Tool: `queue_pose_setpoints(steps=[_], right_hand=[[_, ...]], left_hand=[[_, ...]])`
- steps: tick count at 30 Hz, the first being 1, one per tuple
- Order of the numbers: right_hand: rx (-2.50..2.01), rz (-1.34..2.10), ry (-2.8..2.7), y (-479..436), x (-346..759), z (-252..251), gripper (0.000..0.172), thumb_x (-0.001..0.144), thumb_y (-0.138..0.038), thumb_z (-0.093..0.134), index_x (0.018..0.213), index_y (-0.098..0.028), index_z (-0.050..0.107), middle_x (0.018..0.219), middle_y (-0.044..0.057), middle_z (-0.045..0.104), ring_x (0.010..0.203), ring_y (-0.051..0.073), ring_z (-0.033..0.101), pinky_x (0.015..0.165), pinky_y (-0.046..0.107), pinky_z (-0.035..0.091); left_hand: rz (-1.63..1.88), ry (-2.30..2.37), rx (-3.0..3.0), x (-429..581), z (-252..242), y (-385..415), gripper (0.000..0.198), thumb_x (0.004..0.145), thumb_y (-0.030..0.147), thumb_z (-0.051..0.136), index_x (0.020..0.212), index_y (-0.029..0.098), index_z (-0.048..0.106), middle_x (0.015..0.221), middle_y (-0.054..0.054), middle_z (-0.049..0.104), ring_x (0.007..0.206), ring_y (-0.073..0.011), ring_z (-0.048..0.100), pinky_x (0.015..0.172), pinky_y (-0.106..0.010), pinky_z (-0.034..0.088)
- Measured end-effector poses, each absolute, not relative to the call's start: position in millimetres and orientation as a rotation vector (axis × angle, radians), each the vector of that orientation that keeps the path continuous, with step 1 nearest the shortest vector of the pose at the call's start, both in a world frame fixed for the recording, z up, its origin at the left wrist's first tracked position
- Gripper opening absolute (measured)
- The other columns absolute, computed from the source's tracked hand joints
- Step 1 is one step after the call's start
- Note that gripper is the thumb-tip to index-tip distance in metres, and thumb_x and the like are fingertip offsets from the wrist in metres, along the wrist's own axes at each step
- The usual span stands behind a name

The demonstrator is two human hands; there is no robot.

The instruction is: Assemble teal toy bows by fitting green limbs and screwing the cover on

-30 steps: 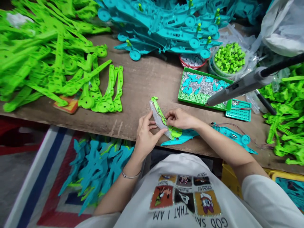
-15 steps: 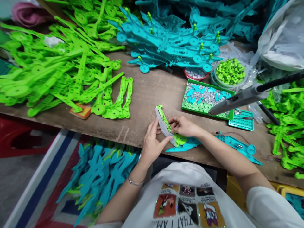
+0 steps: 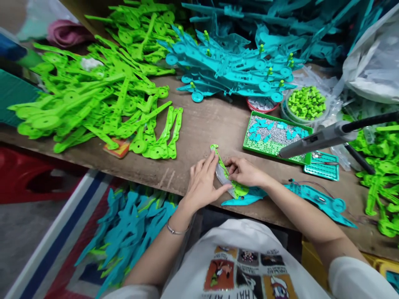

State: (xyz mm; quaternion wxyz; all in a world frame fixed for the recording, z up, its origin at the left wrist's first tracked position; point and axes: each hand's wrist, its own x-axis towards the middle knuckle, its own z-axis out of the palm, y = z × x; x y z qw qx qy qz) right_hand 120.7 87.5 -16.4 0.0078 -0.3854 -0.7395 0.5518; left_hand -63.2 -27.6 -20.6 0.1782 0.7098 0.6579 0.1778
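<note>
In the head view, a long lime-green plastic part (image 3: 241, 191) lies slanted at the table's front edge, with a translucent whitish strip (image 3: 222, 176) along its left side. My left hand (image 3: 202, 182) presses on the strip from the left, fingers along its upper end and thumb near its lower end. Curled at the green part's right side is my right hand (image 3: 245, 171), its fingertips pinched against the middle; anything small between them is hidden. Partly under the green part and right wrist is a turquoise plastic shell (image 3: 240, 201).
Left stands a heap of lime-green parts (image 3: 93, 99); turquoise shells (image 3: 224, 70) are stacked behind. A green tray (image 3: 246, 146) of screws and turquoise bits sits right, under a grey electric screwdriver (image 3: 305, 143). Also there are a tub of green pieces (image 3: 307, 103) and a teal tray (image 3: 327, 171).
The view has shifted, so the table things appear a little right and lower. My left hand's fingers have slid forward over the strip and lie flatter. My right hand stays at the green part.
</note>
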Motion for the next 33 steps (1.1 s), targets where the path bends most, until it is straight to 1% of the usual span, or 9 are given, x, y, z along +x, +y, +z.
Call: queue_pose_setpoints(steps=[6,15,17,19,22,24,27,29,33], right_hand=[[-1.222,1.702,-2.364,88.2,118.6,-6.9,0.045,0.074,-0.006,0.067,0.118,-0.015,0.063,0.084,-0.002,0.072,0.073,0.011,0.065,0.068,0.021,0.044],[-1.152,1.838,-2.201,84.4,125.7,-10.8,0.037,0.083,-0.015,0.066,0.120,-0.012,0.063,0.086,-0.001,0.067,0.074,0.010,0.061,0.070,0.022,0.046],[-1.136,1.862,-2.169,83.8,129.0,-8.7,0.036,0.085,-0.017,0.064,0.120,-0.011,0.063,0.087,0.000,0.066,0.073,0.010,0.059,0.070,0.023,0.047],[-1.149,1.854,-2.136,84.0,134.8,-6.4,0.035,0.086,-0.021,0.065,0.120,-0.011,0.064,0.090,0.001,0.066,0.073,0.010,0.059,0.070,0.024,0.048],[-1.220,1.822,-2.031,85.5,146.5,-4.9,0.036,0.085,-0.029,0.067,0.117,-0.013,0.065,0.098,0.005,0.067,0.074,0.011,0.060,0.068,0.025,0.049],[-1.263,1.808,-1.962,86.0,153.2,-4.5,0.037,0.084,-0.032,0.068,0.115,-0.013,0.065,0.100,0.006,0.068,0.074,0.012,0.060,0.067,0.026,0.049],[-1.262,1.754,-1.910,84.2,156.6,-1.1,0.035,0.086,-0.034,0.066,0.114,-0.014,0.066,0.098,0.006,0.070,0.078,0.014,0.062,0.072,0.028,0.050],[-1.243,1.688,-1.903,82.1,154.1,3.5,0.034,0.088,-0.036,0.065,0.113,-0.014,0.068,0.097,0.006,0.071,0.081,0.015,0.064,0.075,0.030,0.051],[-1.210,1.570,-1.934,79.5,143.9,13.8,0.031,0.091,-0.038,0.063,0.110,-0.016,0.070,0.095,0.005,0.072,0.080,0.015,0.063,0.074,0.029,0.049]], left_hand=[[0.507,1.893,2.029,-65.2,-19.1,-23.0,0.100,0.080,0.070,0.072,0.157,0.017,0.038,0.166,-0.021,0.036,0.139,-0.0433,0.043,0.111,-0.057,0.033],[0.660,1.862,1.896,-56.5,-22.2,-26.3,0.099,0.076,0.065,0.079,0.157,0.022,0.040,0.166,-0.019,0.035,0.142,-0.0435,0.041,0.115,-0.058,0.030],[0.742,1.823,1.876,-58.0,-21.7,-26.0,0.091,0.081,0.061,0.077,0.155,0.023,0.041,0.166,-0.018,0.035,0.145,-0.0403,0.041,0.116,-0.056,0.032],[0.875,1.834,1.840,-69.5,-21.0,-23.5,0.072,0.089,0.054,0.071,0.149,0.022,0.047,0.160,-0.017,0.044,0.142,-0.0347,0.046,0.115,-0.051,0.036],[0.968,2.146,1.773,-107.3,-20.7,-16.7,0.043,0.097,0.047,0.060,0.127,0.017,0.060,0.128,-0.016,0.063,0.126,-0.0313,0.057,0.110,-0.046,0.042],[0.832,2.482,1.716,-137.8,-21.6,-11.1,0.045,0.096,0.051,0.059,0.122,0.014,0.061,0.119,-0.018,0.063,0.122,-0.0362,0.055,0.109,-0.050,0.040],[0.496,2.727,1.672,-170.8,-24.9,-0.6,0.058,0.094,0.054,0.058,0.134,0.011,0.056,0.131,-0.024,0.057,0.126,-0.0432,0.049,0.105,-0.055,0.040],[0.337,2.734,1.711,-179.0,-26.6,7.4,0.054,0.097,0.048,0.053,0.137,0.012,0.056,0.132,-0.023,0.057,0.123,-0.0422,0.051,0.101,-0.053,0.042],[0.147,2.794,1.710,-173.7,-23.3,24.3,0.043,0.095,0.037,0.049,0.127,0.011,0.061,0.120,-0.022,0.061,0.114,-0.0395,0.056,0.096,-0.050,0.044]])
